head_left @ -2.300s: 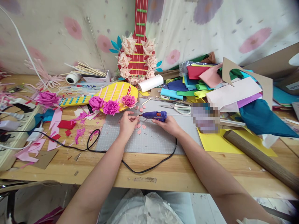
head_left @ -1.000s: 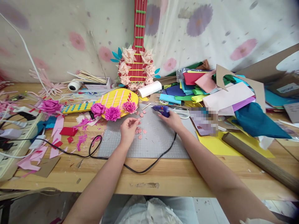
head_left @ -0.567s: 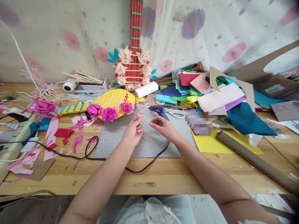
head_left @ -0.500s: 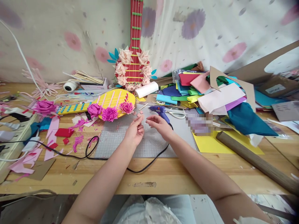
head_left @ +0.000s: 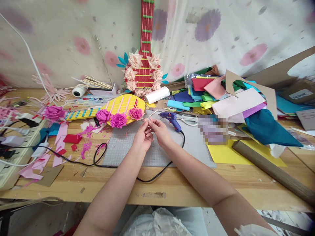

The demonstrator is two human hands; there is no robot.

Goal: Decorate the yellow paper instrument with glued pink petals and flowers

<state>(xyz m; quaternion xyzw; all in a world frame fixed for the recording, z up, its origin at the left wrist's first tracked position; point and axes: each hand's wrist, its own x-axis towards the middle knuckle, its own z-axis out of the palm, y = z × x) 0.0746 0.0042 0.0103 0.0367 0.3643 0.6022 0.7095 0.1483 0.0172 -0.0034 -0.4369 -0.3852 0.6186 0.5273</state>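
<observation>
My left hand (head_left: 143,138) is closed in a pinch around a small pale pink piece of paper (head_left: 147,120), mostly hidden by the fingertips. Against it, my right hand (head_left: 160,131) has its thumb and fingers pressed together at the same piece. Both hands hover over the grey cutting mat (head_left: 197,154). Just right of them lies a blue glue gun (head_left: 171,120), with white-handled scissors (head_left: 189,120) behind it. Beyond my left hand rests a yellow paper guitar (head_left: 118,106) with magenta paper flowers (head_left: 118,120).
A red guitar (head_left: 144,73) with pale paper roses leans on the curtain. Coloured paper (head_left: 236,103) piles up at the right, near a brown roll (head_left: 270,170). A black cord (head_left: 157,178) loops across the front. Paper scraps (head_left: 86,149) and a power strip (head_left: 29,147) occupy the left.
My right hand has moved left to meet my left hand, and its fingers have closed at the pink piece. The whole view has shifted slightly.
</observation>
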